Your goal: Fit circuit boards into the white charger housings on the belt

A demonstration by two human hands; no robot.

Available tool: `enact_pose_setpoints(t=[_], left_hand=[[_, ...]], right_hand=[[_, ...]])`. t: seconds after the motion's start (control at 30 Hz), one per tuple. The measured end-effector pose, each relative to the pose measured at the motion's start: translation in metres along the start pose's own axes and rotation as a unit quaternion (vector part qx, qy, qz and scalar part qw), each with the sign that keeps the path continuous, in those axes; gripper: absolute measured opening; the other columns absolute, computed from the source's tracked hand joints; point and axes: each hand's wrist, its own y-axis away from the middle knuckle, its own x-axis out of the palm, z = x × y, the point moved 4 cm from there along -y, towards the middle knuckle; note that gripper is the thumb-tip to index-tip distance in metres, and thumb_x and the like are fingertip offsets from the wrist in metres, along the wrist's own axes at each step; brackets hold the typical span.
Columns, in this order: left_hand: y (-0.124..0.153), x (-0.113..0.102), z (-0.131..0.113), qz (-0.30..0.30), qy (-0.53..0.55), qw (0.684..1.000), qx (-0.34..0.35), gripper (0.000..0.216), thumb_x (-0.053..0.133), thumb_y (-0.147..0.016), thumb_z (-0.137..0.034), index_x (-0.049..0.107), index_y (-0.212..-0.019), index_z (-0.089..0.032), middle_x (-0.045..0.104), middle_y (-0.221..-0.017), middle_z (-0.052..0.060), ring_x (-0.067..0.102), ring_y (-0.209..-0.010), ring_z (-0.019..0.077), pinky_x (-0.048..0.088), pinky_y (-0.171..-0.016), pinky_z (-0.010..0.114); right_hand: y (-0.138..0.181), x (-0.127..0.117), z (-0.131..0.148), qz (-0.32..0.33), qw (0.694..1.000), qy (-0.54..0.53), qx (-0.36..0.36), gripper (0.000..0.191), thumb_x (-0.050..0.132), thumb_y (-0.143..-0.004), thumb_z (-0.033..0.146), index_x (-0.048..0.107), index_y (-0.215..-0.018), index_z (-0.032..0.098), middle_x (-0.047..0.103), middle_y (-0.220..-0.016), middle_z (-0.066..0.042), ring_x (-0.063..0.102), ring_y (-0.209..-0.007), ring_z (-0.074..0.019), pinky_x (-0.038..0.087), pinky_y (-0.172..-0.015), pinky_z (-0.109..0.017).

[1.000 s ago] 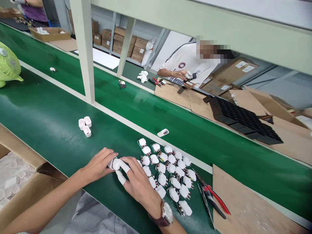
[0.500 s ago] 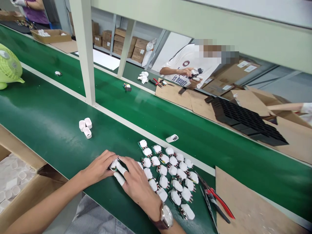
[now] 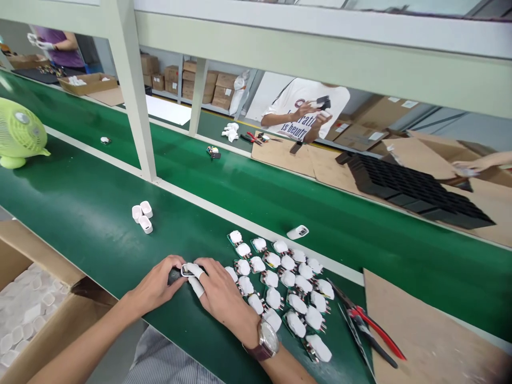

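Observation:
Both my hands meet over the green belt near its front edge. My left hand (image 3: 157,282) and my right hand (image 3: 219,296), which wears white finger cots and a wristwatch, pinch one small white charger part (image 3: 187,270) between them. Right of my right hand lies a cluster of several white charger inserts with circuit boards (image 3: 280,285) in rows. Three white charger shells (image 3: 142,216) stand further left on the belt.
A single white shell (image 3: 298,232) lies beyond the cluster. Red-handled pliers (image 3: 370,328) rest by a cardboard sheet (image 3: 424,333) on the right. A box of white shells (image 3: 24,309) sits at lower left, a green fan (image 3: 20,133) at far left. Black trays (image 3: 416,189) and other workers are across the belt.
My hands stay together on the same white part, turning it slightly. The camera has tilted up and shifted. The loose shell beyond the cluster has drifted right.

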Motion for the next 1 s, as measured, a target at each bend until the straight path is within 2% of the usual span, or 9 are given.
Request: enact_pose_setpoints(t=[0.13,0.27,0.33,0.43,0.53,0.63,0.73,0.9,1.0], left_hand=[[0.001,-0.002,-0.006,-0.004,-0.038,0.998,0.045,0.024,0.059,-0.105,-0.021,0.050,-0.126,-0.026,0.066,-0.124,0.008,0.068,-0.113,0.0211,0.060,-0.097,0.037],[-0.005,-0.005,-0.015,-0.001,-0.099,0.989,0.108,0.034,0.057,-0.105,-0.014,0.057,-0.137,-0.028,0.062,-0.133,0.010,0.066,-0.120,0.0225,0.059,-0.102,0.039],[-0.009,-0.007,-0.020,0.005,-0.117,0.985,0.129,0.035,0.057,-0.104,-0.012,0.060,-0.135,-0.028,0.063,-0.130,0.010,0.067,-0.115,0.0220,0.059,-0.099,0.038],[-0.014,-0.012,-0.027,-0.001,-0.118,0.981,0.153,0.034,0.061,-0.102,-0.010,0.062,-0.131,-0.027,0.063,-0.126,0.010,0.069,-0.104,0.0199,0.061,-0.090,0.034],[-0.017,-0.014,-0.032,-0.004,-0.150,0.978,0.148,0.023,0.061,-0.102,-0.010,0.064,-0.121,-0.024,0.064,-0.116,0.009,0.068,-0.089,0.0166,0.059,-0.078,0.029],[-0.032,-0.012,-0.030,0.046,-0.189,0.970,0.148,0.015,0.056,-0.104,-0.014,0.067,-0.110,-0.023,0.064,-0.106,0.007,0.065,-0.076,0.0137,0.057,-0.069,0.026],[-0.082,-0.015,-0.022,0.062,-0.213,0.962,0.157,0.016,0.055,-0.104,-0.018,0.069,-0.110,-0.022,0.064,-0.110,0.007,0.068,-0.080,0.0150,0.059,-0.074,0.028],[-0.228,-0.019,0.006,0.013,-0.293,0.956,0.023,0.012,0.063,-0.096,-0.019,0.071,-0.105,-0.020,0.063,-0.116,0.009,0.072,-0.090,0.0216,0.060,-0.083,0.033],[-0.289,-0.011,0.015,-0.003,-0.297,0.955,-0.004,0.010,0.066,-0.088,-0.012,0.071,-0.095,-0.017,0.065,-0.107,0.010,0.072,-0.081,0.0223,0.060,-0.078,0.034]], right_hand=[[-0.001,0.002,-0.001,0.010,1.000,-0.015,0.015,0.029,0.054,-0.087,-0.001,0.065,-0.105,0.019,0.064,-0.113,-0.012,0.062,-0.098,-0.0286,0.059,-0.085,-0.047],[0.008,-0.014,-0.021,-0.070,0.987,-0.122,0.071,0.034,0.058,-0.102,0.021,0.054,-0.136,0.021,0.067,-0.124,-0.011,0.066,-0.110,-0.0275,0.060,-0.095,-0.047],[0.019,-0.028,-0.038,-0.126,0.975,-0.145,0.113,0.039,0.056,-0.105,0.029,0.049,-0.143,0.024,0.067,-0.126,-0.011,0.067,-0.113,-0.0266,0.060,-0.099,-0.047],[0.045,-0.047,-0.063,-0.173,0.966,-0.126,0.146,0.038,0.054,-0.106,0.030,0.052,-0.145,0.027,0.066,-0.133,-0.011,0.067,-0.118,-0.0263,0.058,-0.103,-0.047],[0.075,-0.061,-0.084,-0.204,0.961,-0.090,0.161,0.041,0.054,-0.105,0.027,0.053,-0.146,0.027,0.064,-0.138,-0.012,0.066,-0.123,-0.0271,0.058,-0.105,-0.046],[0.096,-0.069,-0.099,-0.206,0.967,-0.055,0.141,0.037,0.051,-0.102,0.018,0.059,-0.138,0.024,0.065,-0.135,-0.012,0.065,-0.125,-0.0274,0.058,-0.104,-0.046],[0.092,-0.067,-0.110,-0.172,0.976,0.001,0.134,0.038,0.049,-0.093,0.009,0.064,-0.127,0.020,0.064,-0.135,-0.013,0.062,-0.125,-0.0297,0.056,-0.106,-0.050],[0.038,-0.052,-0.129,-0.060,0.975,0.086,0.198,0.036,0.054,-0.082,0.003,0.068,-0.114,0.010,0.062,-0.134,-0.023,0.058,-0.123,-0.0372,0.051,-0.106,-0.057],[0.002,-0.042,-0.134,-0.017,0.981,0.085,0.171,0.043,0.057,-0.078,-0.001,0.067,-0.117,0.009,0.063,-0.134,-0.021,0.058,-0.121,-0.0337,0.051,-0.105,-0.052]])
